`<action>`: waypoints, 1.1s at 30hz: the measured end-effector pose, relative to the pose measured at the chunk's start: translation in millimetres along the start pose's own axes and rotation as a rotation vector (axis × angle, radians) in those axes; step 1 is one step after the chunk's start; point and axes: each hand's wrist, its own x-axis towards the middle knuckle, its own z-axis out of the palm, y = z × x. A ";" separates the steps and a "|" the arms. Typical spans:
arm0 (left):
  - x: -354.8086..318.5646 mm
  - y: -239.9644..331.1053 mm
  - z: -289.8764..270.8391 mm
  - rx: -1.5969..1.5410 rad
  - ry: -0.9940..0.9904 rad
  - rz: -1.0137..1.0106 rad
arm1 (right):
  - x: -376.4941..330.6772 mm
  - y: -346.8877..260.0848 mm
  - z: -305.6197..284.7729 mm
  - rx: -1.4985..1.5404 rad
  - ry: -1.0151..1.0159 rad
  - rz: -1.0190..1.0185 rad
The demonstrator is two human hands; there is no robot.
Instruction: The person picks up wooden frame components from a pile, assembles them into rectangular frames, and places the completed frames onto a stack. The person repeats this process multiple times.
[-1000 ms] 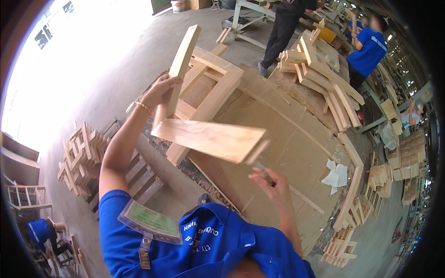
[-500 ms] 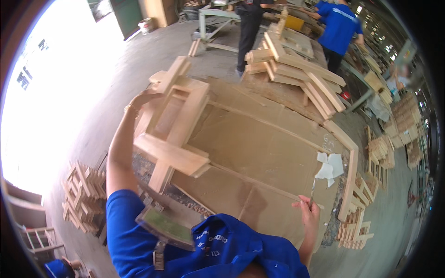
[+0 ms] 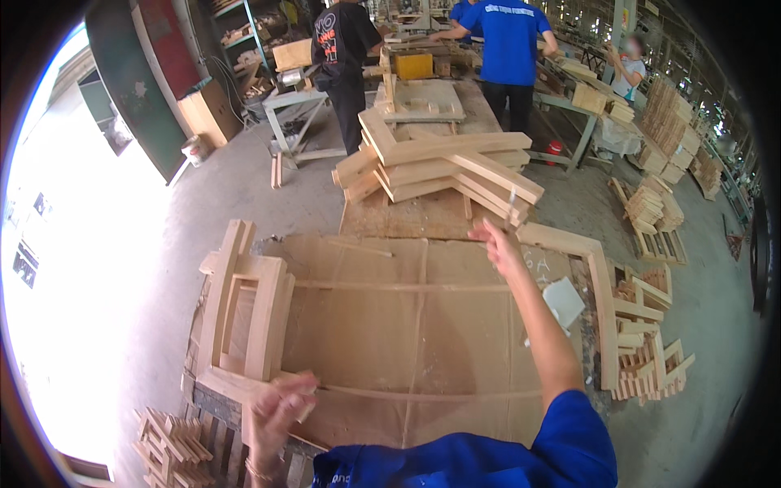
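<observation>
Right hand (image 3: 498, 246) partly curled, holding slim tool (image 3: 512, 202)

Right arm: long forward reach, bare forearm (image 3: 543, 329) running up and left from the blue sleeve (image 3: 578, 435) at lower right, elbow only slightly bent. Right hand (image 3: 499, 242) well out ahead of the body, fingers bent into a light grip, tips pointing forward-left; exact finger placement too small to tell. Left hand (image 3: 281, 405) lower and much nearer the torso, left of centre, motion-blurred, fingers partly curled, tips angled up and right. Left wrist (image 3: 262, 455) below it, just above the lower edge; rest of left arm mostly cut off. Hands well apart.
</observation>
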 end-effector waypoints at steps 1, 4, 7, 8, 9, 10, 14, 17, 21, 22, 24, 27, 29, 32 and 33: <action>-4.3 -7.2 3.0 -0.006 -0.011 -0.013 | 34.3 -7.0 1.7 -0.062 -0.003 -0.022; -25.1 -22.6 14.4 -0.114 0.164 -0.023 | 124.8 -33.1 32.3 -0.096 0.047 -0.062; -52.7 -54.6 -6.5 -0.080 0.380 -0.293 | 192.6 -55.6 51.9 -0.002 0.166 0.066; -55.2 -47.4 -0.1 0.094 0.410 -0.271 | 206.6 -41.6 73.4 0.076 0.164 0.067; -58.6 -37.9 9.4 0.267 0.427 -0.251 | 218.1 -31.1 94.1 0.153 0.166 0.062; -62.3 -33.3 16.4 0.410 0.407 -0.199 | 228.4 -37.3 95.2 0.236 0.235 0.081; -59.4 -27.2 30.5 -0.142 0.298 0.009 | 238.0 -61.6 96.7 0.490 0.361 0.078; -42.2 -6.2 28.3 -0.158 0.057 -0.130 | 202.0 -52.6 86.7 0.540 0.304 0.059; -23.1 -16.8 37.6 -0.146 0.032 -0.016 | 101.7 -21.2 52.9 0.485 0.108 -0.064; -20.0 -22.8 34.2 -0.124 -0.035 -0.037 | 70.9 -13.9 45.2 0.471 0.082 -0.080; -14.1 -26.0 40.5 -0.096 -0.092 -0.130 | 8.9 -14.7 24.9 0.444 0.060 -0.124; -0.4 -22.6 63.8 -0.006 -0.159 -0.097 | -81.2 -16.4 0.4 0.406 0.077 -0.167; 0.6 -25.9 73.8 -0.067 -0.238 -0.078 | -130.9 -22.6 -8.7 0.383 0.089 -0.202; -0.9 -35.6 83.8 -0.137 -0.369 -0.056 | -189.0 -25.8 -10.5 0.373 0.148 -0.225; -3.4 -40.9 88.2 -0.144 -0.404 -0.055 | -207.4 -27.6 -10.7 0.346 0.160 -0.254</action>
